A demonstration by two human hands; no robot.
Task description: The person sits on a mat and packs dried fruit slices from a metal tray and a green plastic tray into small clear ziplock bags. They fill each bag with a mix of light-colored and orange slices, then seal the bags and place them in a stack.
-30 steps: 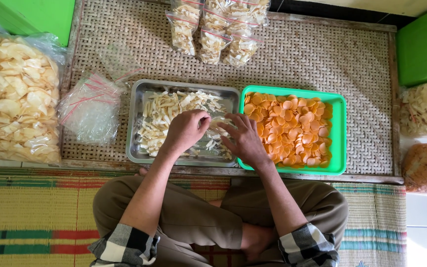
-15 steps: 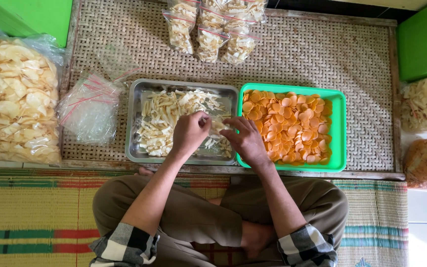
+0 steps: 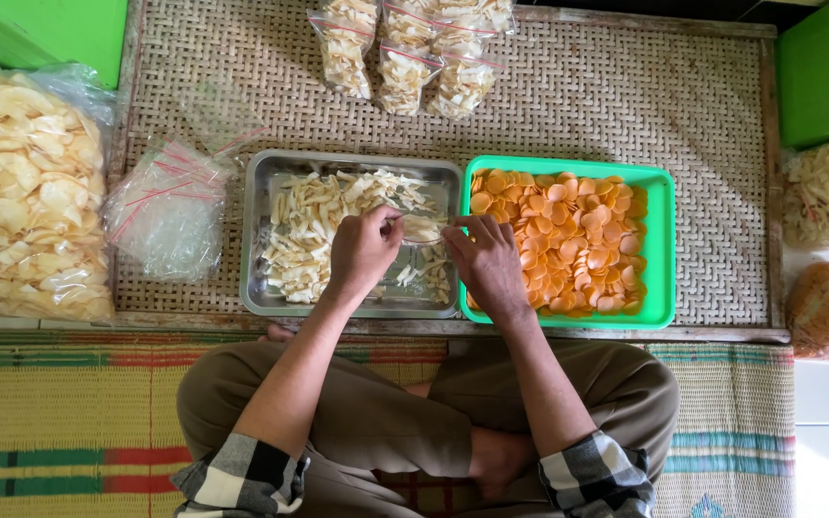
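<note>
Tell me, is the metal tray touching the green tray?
Touching. The head view shows the metal tray and the green tray side by side, their rims meeting along one edge with no mat visible between them.

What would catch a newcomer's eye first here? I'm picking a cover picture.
Probably the bright green tray of orange chips, right of centre on the woven mat. Beside it, both hands, left hand and right hand, meet over a steel tray of pale chips, holding a small clear bag between them.

Sealed clear chip packets (image 3: pixel 413 48) top centre, empty clear bags (image 3: pixel 170 206) left, big chip sack (image 3: pixel 21 192) far left
</note>
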